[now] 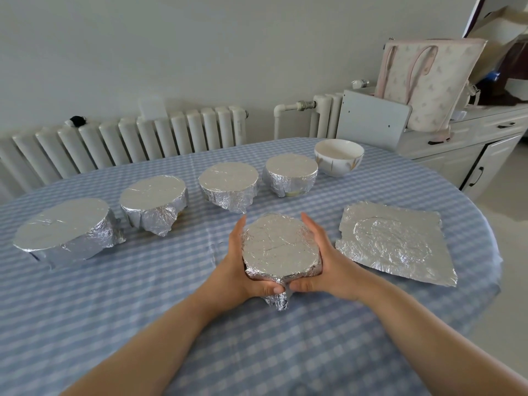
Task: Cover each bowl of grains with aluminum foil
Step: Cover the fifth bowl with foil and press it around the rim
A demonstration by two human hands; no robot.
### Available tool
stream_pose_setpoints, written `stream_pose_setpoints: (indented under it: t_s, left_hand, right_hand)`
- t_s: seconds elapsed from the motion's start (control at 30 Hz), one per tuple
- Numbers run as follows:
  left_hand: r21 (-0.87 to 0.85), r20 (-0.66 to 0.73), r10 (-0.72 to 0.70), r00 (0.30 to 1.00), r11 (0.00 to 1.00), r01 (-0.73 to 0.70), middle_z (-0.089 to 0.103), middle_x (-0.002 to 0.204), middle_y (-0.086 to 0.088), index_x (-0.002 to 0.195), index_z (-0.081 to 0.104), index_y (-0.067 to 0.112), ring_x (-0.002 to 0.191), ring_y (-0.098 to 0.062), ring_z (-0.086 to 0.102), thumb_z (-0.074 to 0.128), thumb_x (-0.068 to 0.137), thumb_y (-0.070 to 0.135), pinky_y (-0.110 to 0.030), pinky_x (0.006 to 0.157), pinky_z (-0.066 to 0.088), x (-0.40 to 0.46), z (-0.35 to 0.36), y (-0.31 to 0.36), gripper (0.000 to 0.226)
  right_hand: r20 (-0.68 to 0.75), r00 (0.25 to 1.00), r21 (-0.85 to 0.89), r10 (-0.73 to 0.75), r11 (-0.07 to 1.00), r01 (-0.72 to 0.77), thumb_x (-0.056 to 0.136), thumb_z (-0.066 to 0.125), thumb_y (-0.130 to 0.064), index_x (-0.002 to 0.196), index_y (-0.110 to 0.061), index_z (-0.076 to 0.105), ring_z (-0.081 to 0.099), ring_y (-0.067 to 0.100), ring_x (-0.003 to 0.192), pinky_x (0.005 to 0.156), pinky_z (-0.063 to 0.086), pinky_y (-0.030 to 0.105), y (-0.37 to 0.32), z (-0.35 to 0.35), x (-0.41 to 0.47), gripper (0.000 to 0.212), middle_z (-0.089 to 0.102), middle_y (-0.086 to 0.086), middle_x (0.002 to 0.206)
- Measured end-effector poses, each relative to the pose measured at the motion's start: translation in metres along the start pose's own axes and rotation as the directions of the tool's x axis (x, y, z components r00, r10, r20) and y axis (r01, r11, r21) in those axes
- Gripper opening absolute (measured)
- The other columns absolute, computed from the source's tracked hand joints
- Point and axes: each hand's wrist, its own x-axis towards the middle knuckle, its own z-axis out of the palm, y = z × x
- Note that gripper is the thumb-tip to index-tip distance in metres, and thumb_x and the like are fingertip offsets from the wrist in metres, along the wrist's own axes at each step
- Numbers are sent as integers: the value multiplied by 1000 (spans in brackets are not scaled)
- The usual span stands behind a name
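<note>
Both hands, the left hand (243,270) and the right hand (320,267), squeeze around the foil-wrapped bowl (280,247) near the middle of the worktop (171,324). Foil is thin and tears easily, so pressing it under the rim looks best. One open white bowl (339,156) waits at the back, near a loose foil sheet (394,241).

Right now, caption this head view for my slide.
Both hands press foil around the nearest bowl; four covered bowls, one open bowl, spare foil sheet.
</note>
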Motion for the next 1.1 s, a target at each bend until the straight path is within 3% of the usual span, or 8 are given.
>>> stream_pose_setpoints:
  t_s: [0.13, 0.33, 0.5, 0.57, 0.63, 0.73, 0.9, 1.1]
  left_hand:
    - [96, -38, -10, 999, 995, 14, 24, 128, 44, 150, -7, 28, 113, 35, 29, 94, 51, 38, 7, 89, 25, -1, -3, 1, 142]
    - [112, -89, -15, 996, 993, 25, 31, 114, 62, 145, 1, 37, 112, 34, 33, 83, 38, 65, 5, 89, 29, -10, 1, 7, 138]
    - [25, -35, 3, 999, 1000, -2, 38, 127, 45, 139, 8, 41, 119, 27, 36, 79, 40, 77, -3, 96, 35, -15, 2, 17, 127]
    - [57, -52, -14, 999, 998, 17, 33, 136, 35, 142, 13, 38, 121, 28, 33, 62, 43, 92, -1, 97, 31, -17, -5, 25, 123]
    - [148, -132, -40, 990, 987, 60, 22, 153, 24, 147, 16, 38, 137, 14, 22, 40, 47, 102, -13, 111, 21, -18, -14, 28, 120]
    - [357, -227, 69, 972, 934, 17, 7, 160, 22, 141, 20, 53, 146, 4, 5, 26, 65, 97, -36, 119, 19, -19, -22, 32, 87]
    - [577, -99, 308, 946, 792, -197, 23, 159, 15, 142, 43, 31, 146, 5, 5, 21, 92, 68, -30, 118, 16, -1, -15, 43, 66]
    - [646, 41, 218, 975, 739, -193, 31, 156, 9, 143, 45, 28, 143, 4, 8, 10, 89, 67, -8, 112, 0, 18, -6, 35, 75]
  right_hand:
    - [2, 1000, -14, -5, 1000, 5, 58, 84, -49, 145, -50, -5, 23, 0, 142, 117, 23, 25, 1, 0, 0, 124, 22, -17, 152]
    - [68, 998, -36, 20, 999, -17, 61, 86, -42, 148, -47, -5, 23, 0, 142, 114, 25, 18, 1, -7, 2, 125, 19, -12, 156]
    - [131, 991, -108, 33, 994, -19, 64, 86, -36, 148, -46, -11, 19, 2, 144, 119, 21, 27, -1, -16, 6, 129, 12, -14, 160]
    - [125, 992, -134, 23, 991, -6, 60, 87, -45, 145, -52, -14, 15, 2, 145, 120, 20, 32, -3, -18, 6, 132, 5, -18, 160]
    - [111, 994, -142, 22, 990, -6, 58, 84, -53, 143, -55, -16, 7, 1, 145, 120, 16, 31, -5, -22, 2, 132, -6, -23, 157]
    - [44, 998, -94, 40, 995, -36, 66, 74, -55, 148, -48, -10, 6, -4, 139, 114, 14, 22, -7, -30, -10, 117, -2, -28, 150]
    - [-192, 981, 54, 31, 998, -21, 74, 59, -71, 149, -35, 28, 29, -4, 139, 116, 31, 35, 4, -9, -20, 89, 31, -24, 151]
    - [-214, 976, 152, 30, 988, 3, 84, 60, -54, 150, -26, 32, 43, -3, 132, 113, 37, 38, 7, 6, -22, 77, 46, -17, 144]
